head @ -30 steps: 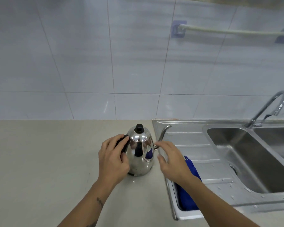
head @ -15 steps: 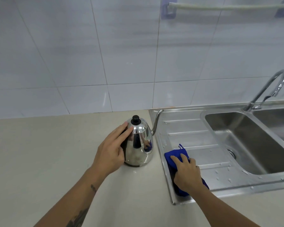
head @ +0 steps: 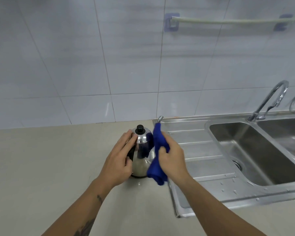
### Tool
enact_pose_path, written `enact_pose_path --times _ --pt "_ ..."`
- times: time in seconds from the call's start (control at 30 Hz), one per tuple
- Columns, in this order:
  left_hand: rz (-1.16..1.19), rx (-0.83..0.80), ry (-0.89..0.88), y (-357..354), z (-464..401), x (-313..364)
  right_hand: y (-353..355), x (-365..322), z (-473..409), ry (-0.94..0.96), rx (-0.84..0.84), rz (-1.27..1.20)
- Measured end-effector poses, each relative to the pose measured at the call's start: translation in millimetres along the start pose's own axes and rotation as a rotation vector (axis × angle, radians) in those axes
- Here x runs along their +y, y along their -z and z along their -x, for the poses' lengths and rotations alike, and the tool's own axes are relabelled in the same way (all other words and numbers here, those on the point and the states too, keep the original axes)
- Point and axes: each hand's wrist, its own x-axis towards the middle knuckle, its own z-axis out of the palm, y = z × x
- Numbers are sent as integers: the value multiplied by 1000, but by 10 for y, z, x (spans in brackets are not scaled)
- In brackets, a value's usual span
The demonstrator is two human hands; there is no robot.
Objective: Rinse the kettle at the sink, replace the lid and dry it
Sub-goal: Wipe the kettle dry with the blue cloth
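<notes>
A shiny steel kettle [head: 140, 158] stands upright on the beige counter [head: 41, 167], its lid with a black knob [head: 140, 128] in place. Its thin spout [head: 159, 118] pokes up behind the cloth. My left hand [head: 120, 160] wraps the kettle's left side over the black handle. My right hand [head: 170, 154] grips a blue cloth [head: 157, 150] and holds it against the kettle's right side, the cloth hanging down to the counter edge.
A steel sink unit lies to the right: a ribbed drainboard [head: 199, 150] with water drops, a deep basin [head: 255, 150] with a drain, and a curved tap [head: 271, 101] behind it. A towel rail [head: 228, 21] is on the tiled wall.
My right hand took the blue cloth from the drainboard, lifted it and brought it left against the kettle. My left hand stayed on the kettle's handle side.
</notes>
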Motion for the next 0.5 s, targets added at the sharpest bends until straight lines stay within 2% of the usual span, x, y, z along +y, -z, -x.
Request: enact_pose_path --times 0.17,0.3,0.37,0.5 --pt "98 -51 83 12 -21 -15 -527 -15 158 81 -133 146" --pt "112 -104 103 107 -31 16 -613 223 137 167 -85 148" --pt "104 -108 114 119 -23 31 -628 329 54 39 -59 10" --pt "92 -99 113 103 8 60 -563 500 -13 -496 -40 -303"
